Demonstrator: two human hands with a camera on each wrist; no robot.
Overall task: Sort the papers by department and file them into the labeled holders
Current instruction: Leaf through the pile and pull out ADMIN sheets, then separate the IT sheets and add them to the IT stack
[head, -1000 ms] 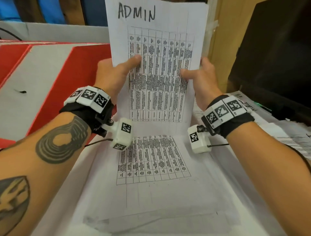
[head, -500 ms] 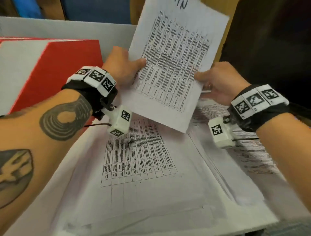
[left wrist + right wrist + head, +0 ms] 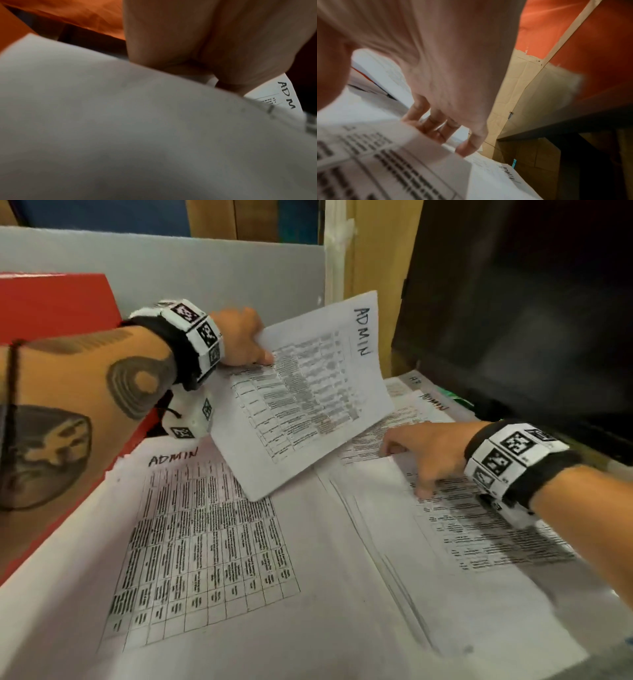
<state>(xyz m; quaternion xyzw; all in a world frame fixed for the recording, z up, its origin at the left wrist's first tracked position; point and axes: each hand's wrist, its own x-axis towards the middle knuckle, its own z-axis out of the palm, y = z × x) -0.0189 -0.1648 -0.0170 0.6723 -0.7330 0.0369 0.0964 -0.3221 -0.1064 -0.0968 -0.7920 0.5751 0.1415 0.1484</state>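
Observation:
My left hand (image 3: 251, 345) pinches the left edge of a printed sheet headed ADMIN (image 3: 308, 392), thumb on top, and holds it tilted above the desk; in the left wrist view the same sheet (image 3: 281, 94) shows past my fingers. My right hand (image 3: 423, 460) lies with spread fingers on a separate pile of papers (image 3: 479, 529) at the right, whose top sheet also reads ADMIN (image 3: 435, 402). Fingertips (image 3: 467, 148) touch that pile's top sheet (image 3: 488, 175). A larger stack (image 3: 212, 542) topped by another ADMIN page fills the middle of the desk.
A red and white box (image 3: 58, 309) stands at the left behind my left forearm. A grey board (image 3: 171, 268) runs along the back. A large black object (image 3: 513, 313) looms over the right pile, with brown cardboard (image 3: 522, 108) beside it.
Both hands held the ADMIN sheet upright before. My right hand has let go and dropped onto the right pile; my left hand has swung the sheet down and to the right.

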